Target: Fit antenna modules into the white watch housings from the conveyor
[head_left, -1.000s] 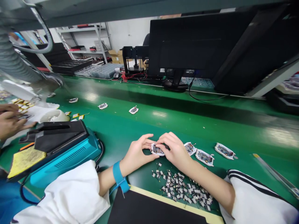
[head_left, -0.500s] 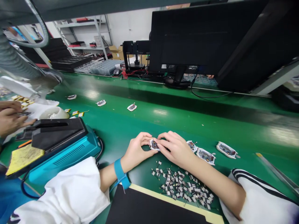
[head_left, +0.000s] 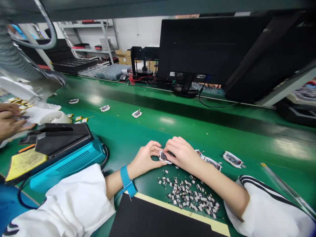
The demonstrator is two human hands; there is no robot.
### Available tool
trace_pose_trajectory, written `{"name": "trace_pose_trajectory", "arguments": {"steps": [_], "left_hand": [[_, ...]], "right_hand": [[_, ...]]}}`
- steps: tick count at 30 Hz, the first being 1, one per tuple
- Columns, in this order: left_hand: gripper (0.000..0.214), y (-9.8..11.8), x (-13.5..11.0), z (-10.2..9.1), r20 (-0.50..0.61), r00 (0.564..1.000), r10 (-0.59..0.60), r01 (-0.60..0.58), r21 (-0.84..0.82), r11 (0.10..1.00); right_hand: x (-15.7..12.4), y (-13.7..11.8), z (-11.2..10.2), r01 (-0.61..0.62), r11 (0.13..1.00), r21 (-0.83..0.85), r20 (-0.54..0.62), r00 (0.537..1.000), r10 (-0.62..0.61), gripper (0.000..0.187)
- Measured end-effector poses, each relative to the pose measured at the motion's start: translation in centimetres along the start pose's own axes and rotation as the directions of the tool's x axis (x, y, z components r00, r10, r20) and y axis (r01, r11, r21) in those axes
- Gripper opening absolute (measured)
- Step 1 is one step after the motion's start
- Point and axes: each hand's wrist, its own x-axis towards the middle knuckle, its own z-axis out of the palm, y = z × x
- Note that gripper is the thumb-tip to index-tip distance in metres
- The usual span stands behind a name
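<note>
A small white plastic housing with a circuit board inside (head_left: 164, 156) lies between my hands on the green bench. My left hand (head_left: 145, 156), with a blue band at the wrist, grips its left edge between thumb and fingers. My right hand (head_left: 181, 153) bends over its right side, fingertips pinched at the board; whatever they hold is hidden. Right of my right hand lie more such housings, one partly behind my forearm and another white housing (head_left: 232, 159) farther out. Below my hands spreads a pile of small silvery parts with short wires (head_left: 191, 196).
A teal soldering station (head_left: 71, 164) with a yellow sponge (head_left: 26, 163) stands at left, beside a co-worker's hands (head_left: 12, 120). Tweezers (head_left: 283, 184) lie at right. A black board (head_left: 158, 220) is in front of me. Behind stand a monitor (head_left: 209, 46) and several housings.
My right hand's fingers have curled in closer over the housing, where they were more outstretched before. The view has shifted slightly; my left hand keeps its hold.
</note>
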Motion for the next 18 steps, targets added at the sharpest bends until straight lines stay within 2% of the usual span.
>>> {"name": "trace_pose_trajectory", "arguments": {"steps": [6,9,11,13,15,16,17,18], "left_hand": [[0.046,-0.1,0.1,0.0,-0.003,1.0,0.007,-0.007,0.008,1.0],[0.045,-0.2,0.0,0.1,-0.016,1.0,-0.005,0.005,0.02,1.0],[0.045,-0.3,0.0,0.1,-0.019,1.0,-0.01,0.011,0.023,1.0],[0.047,-0.4,0.1,0.1,-0.011,1.0,-0.012,0.012,0.006,1.0],[0.049,-0.5,0.2,0.1,-0.003,1.0,-0.02,0.02,-0.012,1.0],[0.049,-0.6,0.3,0.1,-0.003,1.0,-0.028,0.028,-0.009,1.0],[0.05,-0.6,0.3,0.1,-0.008,0.999,-0.033,0.033,0.005,0.999],[0.05,-0.6,0.3,0.1,-0.014,0.999,-0.032,0.032,0.031,0.999]], "right_hand": [[1.1,0.1,0.0,0.206,0.965,-0.164,0.11,0.976,-0.19,0.017],[1.3,0.2,-0.5,0.366,0.916,-0.163,0.197,0.922,-0.333,0.016],[1.7,0.7,-1.2,0.417,0.907,-0.052,0.278,0.878,-0.388,0.016],[2.8,1.8,-2.0,0.352,0.923,0.156,0.357,0.851,-0.385,0.014],[5.2,3.2,-2.2,0.182,0.92,0.348,0.395,0.861,-0.32,0.011],[6.9,3.9,-1.9,0.104,0.916,0.387,0.371,0.892,-0.258,0.012],[8.8,4.5,-1.4,0.034,0.93,0.367,0.311,0.938,-0.157,0.018],[10.8,4.9,-0.5,-0.037,0.955,0.295,0.285,0.957,-0.051,0.026]]}}
